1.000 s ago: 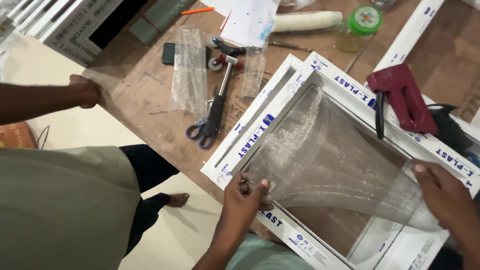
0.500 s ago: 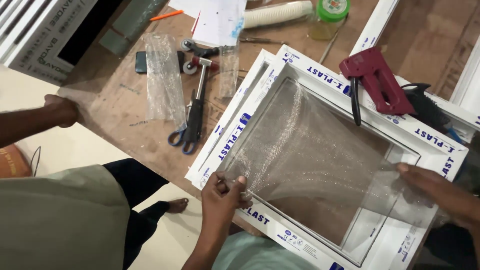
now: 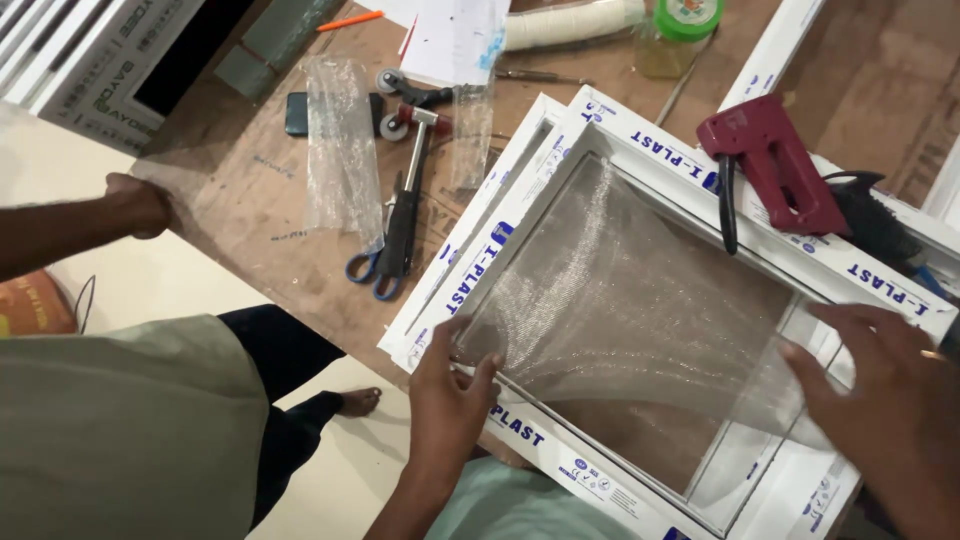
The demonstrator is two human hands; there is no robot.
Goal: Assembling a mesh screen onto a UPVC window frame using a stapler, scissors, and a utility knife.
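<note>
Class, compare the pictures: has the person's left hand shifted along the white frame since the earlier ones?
No. The left hand stays pinching the mesh at the white frame's near rail, beside the same blue lettering.
</note>
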